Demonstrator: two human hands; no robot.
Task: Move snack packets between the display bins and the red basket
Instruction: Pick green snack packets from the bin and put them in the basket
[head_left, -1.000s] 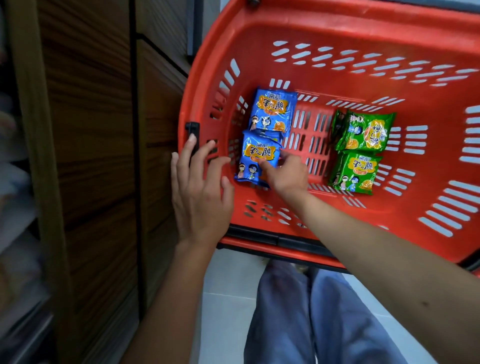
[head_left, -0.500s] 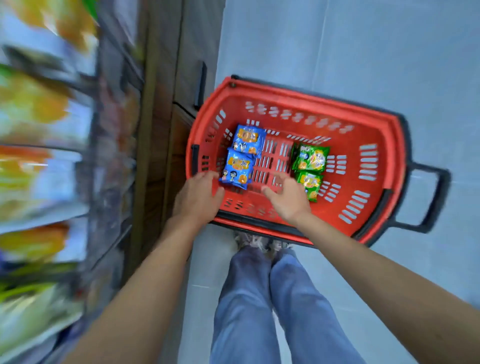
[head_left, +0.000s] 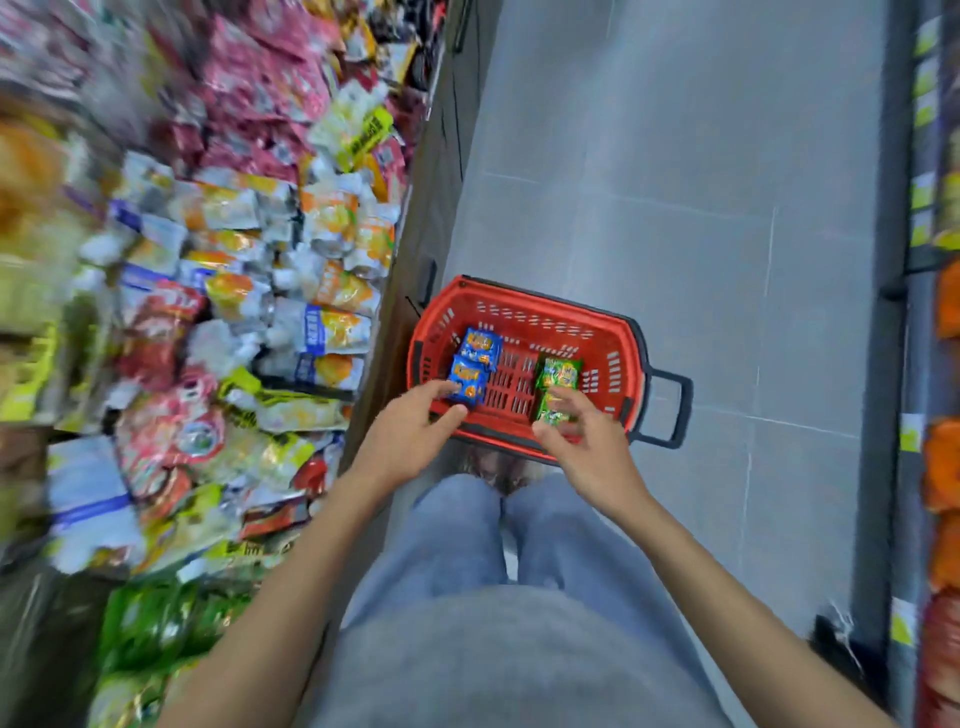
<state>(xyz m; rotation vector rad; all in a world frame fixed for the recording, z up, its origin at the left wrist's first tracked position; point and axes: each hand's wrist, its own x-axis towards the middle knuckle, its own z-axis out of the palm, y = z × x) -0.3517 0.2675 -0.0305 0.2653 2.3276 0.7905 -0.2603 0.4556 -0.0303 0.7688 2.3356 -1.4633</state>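
Left hand (head_left: 405, 441) and right hand (head_left: 592, 447) are hovering empty, loose-fingered, over the central red basket (head_left: 545, 304). Blue packets (head_left: 478, 345) and green packets (head_left: 558, 371) inside are showing unreadable, blurred print.

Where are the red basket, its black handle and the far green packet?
red basket (head_left: 540, 317): head view, far wall.
black handle (head_left: 684, 410): head view, outer bar.
far green packet (head_left: 558, 373): head view, front face.

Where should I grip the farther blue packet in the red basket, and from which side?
Probably pinch the farther blue packet by its far edge, from above: it lies flat, its near end meets the other blue packet, and the red basket crowds its left.
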